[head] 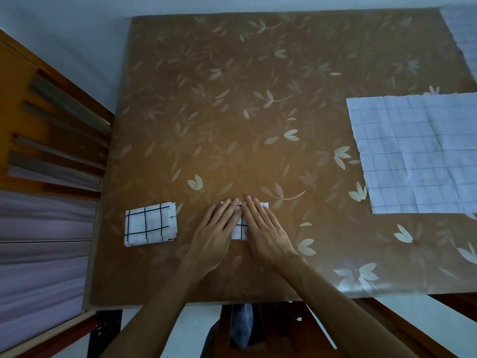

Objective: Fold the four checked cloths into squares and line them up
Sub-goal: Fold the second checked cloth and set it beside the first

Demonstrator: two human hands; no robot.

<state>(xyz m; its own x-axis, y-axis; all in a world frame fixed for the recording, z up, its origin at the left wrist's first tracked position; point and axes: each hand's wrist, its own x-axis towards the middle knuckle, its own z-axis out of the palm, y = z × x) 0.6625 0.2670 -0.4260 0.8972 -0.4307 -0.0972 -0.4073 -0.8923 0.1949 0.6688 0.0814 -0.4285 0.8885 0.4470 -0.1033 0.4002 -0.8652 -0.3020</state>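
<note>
Lower centre of frame: both hands lie flat, palms down, on a small folded checked cloth [241, 226]. Left hand [214, 236] and right hand [265, 233] sit side by side, fingers extended and close together, pressing, not gripping anything. Cloth mostly covered; only a strip w/ dark grid lines shows between the hands, plus top edge and right corner past the fingertips.

Lower left of frame: finished folded square [151, 223], white w/ bold black check, layered edges visible on right and bottom sides. Lies apart from the pressed cloth, roughly level w/ it.

Step in hand, by judgement: flattening the creases of cloth no. 2 after its final fold. Approx. half of task done.

Right of frame, mid-height: open cloth [418, 156], pale w/ faint check, spread flat, creased, runs off right edge. Upper right corner: part of another checked cloth [462, 34], mostly out of frame.

All on table [232, 99] w/ brown leaf-pattern cover.

Next move calls for: lift hands, check square holds shape and sits in line w/ first one, then reach right and draw the open cloth to centre for folding.

Writing/brands/labels: none legible.
</note>
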